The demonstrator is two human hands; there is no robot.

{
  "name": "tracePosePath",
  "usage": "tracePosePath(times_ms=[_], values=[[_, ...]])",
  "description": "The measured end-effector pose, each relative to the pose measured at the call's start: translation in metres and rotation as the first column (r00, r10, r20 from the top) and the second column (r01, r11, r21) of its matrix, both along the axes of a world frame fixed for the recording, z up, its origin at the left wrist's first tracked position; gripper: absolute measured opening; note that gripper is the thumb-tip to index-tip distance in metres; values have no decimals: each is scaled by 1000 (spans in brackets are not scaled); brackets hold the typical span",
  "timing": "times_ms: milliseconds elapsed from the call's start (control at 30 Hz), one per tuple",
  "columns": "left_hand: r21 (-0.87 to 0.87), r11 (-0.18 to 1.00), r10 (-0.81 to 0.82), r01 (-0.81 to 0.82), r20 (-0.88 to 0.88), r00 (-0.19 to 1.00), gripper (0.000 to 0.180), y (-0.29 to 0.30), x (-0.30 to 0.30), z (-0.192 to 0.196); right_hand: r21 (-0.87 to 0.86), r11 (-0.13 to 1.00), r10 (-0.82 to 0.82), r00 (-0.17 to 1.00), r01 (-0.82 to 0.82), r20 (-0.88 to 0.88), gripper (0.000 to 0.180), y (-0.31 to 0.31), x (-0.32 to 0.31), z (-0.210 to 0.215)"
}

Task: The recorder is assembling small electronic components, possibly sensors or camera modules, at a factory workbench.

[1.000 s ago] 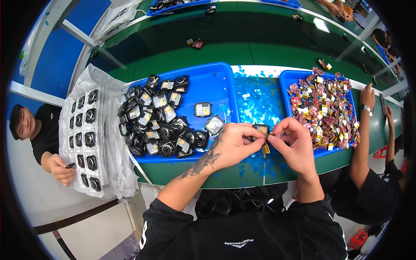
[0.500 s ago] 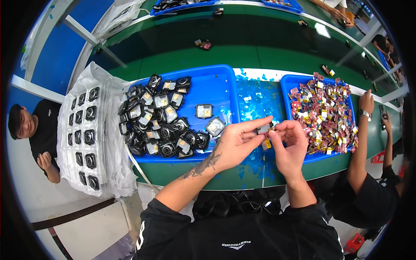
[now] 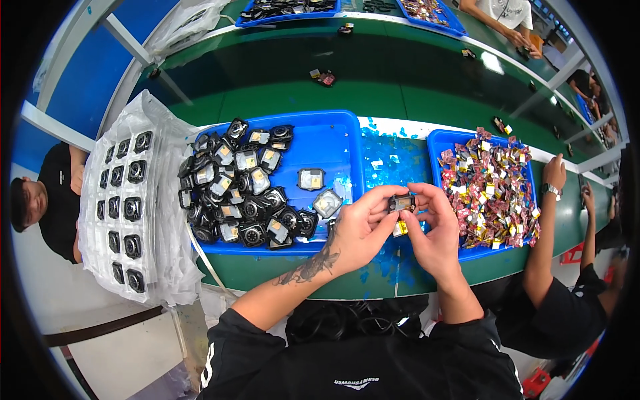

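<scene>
Between my two hands is a small dark smartwatch case (image 3: pixel 401 202), tilted so that its hollow inside shows. My left hand (image 3: pixel 363 230) grips its left side with fingers and thumb. My right hand (image 3: pixel 435 230) holds the other side, thumb against its lower edge. A small yellow-and-white piece (image 3: pixel 400 229) shows just below the case, between the thumbs; whether it is joined to the case I cannot tell. To the left lies a blue tray (image 3: pixel 337 143) with a heap of black watch cases (image 3: pixel 250 200). On the right, another blue tray (image 3: pixel 433 143) is piled with small pink, yellow and white parts (image 3: pixel 490 190).
Blue film scraps (image 3: pixel 383 267) litter the green bench between the trays. Stacked clear plastic trays (image 3: pixel 123 200) with watch cases stand at far left. Beyond runs a green conveyor belt (image 3: pixel 373 67) carrying scattered parts. Co-workers sit left (image 3: pixel 57 200), right (image 3: pixel 567 293) and across (image 3: pixel 500 20).
My right fingers have shifted from pinching at the case's right edge to gripping it opposite the left hand. The case is now turned, showing its hollow inside. The view has shifted slightly.
</scene>
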State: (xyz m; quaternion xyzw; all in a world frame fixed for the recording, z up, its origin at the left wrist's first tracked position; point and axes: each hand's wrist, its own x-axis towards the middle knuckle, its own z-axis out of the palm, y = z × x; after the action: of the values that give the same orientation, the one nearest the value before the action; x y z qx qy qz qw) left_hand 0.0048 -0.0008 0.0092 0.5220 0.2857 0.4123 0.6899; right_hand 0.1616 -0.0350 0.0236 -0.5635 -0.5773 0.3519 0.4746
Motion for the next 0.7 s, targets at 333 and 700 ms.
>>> tracePosePath(times_ms=[333, 700], values=[[704, 695, 439, -147, -253, 862, 21, -40, -76, 124, -22, 992, 125, 941, -124, 314, 35, 125, 48, 20], [809, 496, 475, -315, 51, 878, 22, -80, -90, 207, -216, 949, -67, 813, 231, 578, 26, 253, 122, -37]])
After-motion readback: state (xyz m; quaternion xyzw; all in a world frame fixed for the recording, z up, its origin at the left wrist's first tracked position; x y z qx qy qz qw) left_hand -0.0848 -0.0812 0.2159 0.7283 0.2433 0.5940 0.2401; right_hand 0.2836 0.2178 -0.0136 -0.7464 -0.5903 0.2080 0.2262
